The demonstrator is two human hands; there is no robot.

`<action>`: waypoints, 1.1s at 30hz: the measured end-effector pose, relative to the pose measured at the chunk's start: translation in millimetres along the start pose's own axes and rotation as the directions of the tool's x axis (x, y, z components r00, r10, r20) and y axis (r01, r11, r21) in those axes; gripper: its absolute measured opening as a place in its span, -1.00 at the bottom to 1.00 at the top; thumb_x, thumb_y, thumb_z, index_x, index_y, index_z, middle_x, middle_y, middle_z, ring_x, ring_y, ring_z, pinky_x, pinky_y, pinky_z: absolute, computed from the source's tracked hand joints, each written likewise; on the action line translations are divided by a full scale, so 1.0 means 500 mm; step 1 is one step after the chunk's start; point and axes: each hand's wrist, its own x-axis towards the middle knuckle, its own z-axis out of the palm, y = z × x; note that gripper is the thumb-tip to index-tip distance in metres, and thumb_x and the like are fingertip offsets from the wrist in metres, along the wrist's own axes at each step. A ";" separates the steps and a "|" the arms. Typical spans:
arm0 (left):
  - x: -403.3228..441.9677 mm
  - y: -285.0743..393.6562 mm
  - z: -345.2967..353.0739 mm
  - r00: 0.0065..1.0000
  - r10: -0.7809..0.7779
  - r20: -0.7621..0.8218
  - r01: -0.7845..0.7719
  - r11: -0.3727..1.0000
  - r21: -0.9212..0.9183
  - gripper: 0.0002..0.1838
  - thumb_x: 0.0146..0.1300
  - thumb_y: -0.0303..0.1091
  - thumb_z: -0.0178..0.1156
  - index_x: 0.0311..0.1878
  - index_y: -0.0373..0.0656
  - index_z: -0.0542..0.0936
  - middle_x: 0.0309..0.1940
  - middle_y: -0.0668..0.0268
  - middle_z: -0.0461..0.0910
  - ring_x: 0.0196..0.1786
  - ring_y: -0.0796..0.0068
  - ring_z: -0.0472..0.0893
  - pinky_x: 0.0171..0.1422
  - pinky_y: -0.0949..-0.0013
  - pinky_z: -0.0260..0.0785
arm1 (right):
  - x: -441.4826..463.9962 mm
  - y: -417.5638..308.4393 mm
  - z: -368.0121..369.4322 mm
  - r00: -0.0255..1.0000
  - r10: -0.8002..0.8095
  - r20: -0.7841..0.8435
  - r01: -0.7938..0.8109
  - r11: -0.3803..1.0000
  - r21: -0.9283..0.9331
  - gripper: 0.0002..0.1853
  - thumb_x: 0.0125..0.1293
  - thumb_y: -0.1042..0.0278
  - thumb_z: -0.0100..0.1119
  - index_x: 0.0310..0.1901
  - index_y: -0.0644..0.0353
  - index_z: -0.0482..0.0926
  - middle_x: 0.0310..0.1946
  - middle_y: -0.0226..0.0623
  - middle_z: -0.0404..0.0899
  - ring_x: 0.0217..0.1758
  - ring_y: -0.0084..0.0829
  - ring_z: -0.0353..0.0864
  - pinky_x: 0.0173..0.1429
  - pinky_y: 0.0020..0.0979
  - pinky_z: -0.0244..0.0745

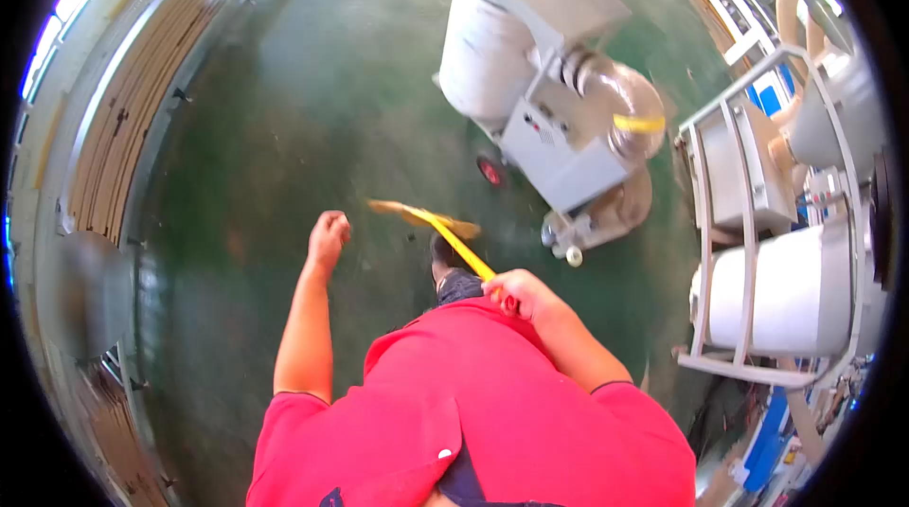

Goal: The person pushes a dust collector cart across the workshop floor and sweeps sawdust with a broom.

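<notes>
My right hand [521,295] is wrapped around the yellow handle of a broom [461,245]. The tan broom head rests low over the green floor, just ahead of my shoe [443,249]. Away to the left of the broom hangs my left hand [329,236], its fingers curled in with nothing visible between them.
A wheeled grey machine with a white bag [485,53] and a clear bent duct [620,100] stands ahead to the right. Farther right is a metal-railed machine [748,223]. Long brown boards [118,119] lie stacked along the left side.
</notes>
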 end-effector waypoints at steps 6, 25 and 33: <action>0.179 -0.036 -0.029 0.917 -0.398 -0.028 0.399 0.917 0.026 -0.77 0.32 -0.23 0.12 -0.05 -0.13 0.52 -0.31 0.33 0.61 -0.40 0.52 0.56 -0.35 0.44 0.38 | 0.142 -0.359 0.042 0.992 -0.122 0.013 0.123 0.989 -0.080 -0.83 0.16 0.41 0.24 -0.53 0.25 0.55 -0.68 -0.32 0.47 -0.76 -0.53 0.35 -0.67 -0.46 0.19; 1.511 0.491 -0.108 0.969 -0.123 0.213 0.144 0.986 -0.088 -0.70 0.41 -0.18 0.02 0.08 -0.12 0.48 -0.18 0.31 0.63 -0.23 0.51 0.60 -0.12 0.42 0.41 | 0.539 -1.600 0.390 0.986 -0.168 -0.009 0.168 0.986 0.015 -0.79 0.16 0.35 0.27 -0.55 0.21 0.51 -0.68 -0.36 0.44 -0.70 -0.51 0.34 -0.62 -0.42 0.19; 2.012 0.644 -0.006 0.893 -0.071 0.445 0.096 0.995 -0.033 -0.71 0.41 -0.18 0.04 0.03 -0.18 0.48 -0.18 0.31 0.60 -0.21 0.55 0.56 -0.11 0.46 0.36 | 0.656 -2.081 0.316 0.940 -0.335 -0.060 0.333 0.942 -0.046 -0.79 0.17 0.37 0.28 -0.44 0.37 0.55 -0.67 -0.32 0.46 -0.74 -0.48 0.39 -0.65 -0.42 0.26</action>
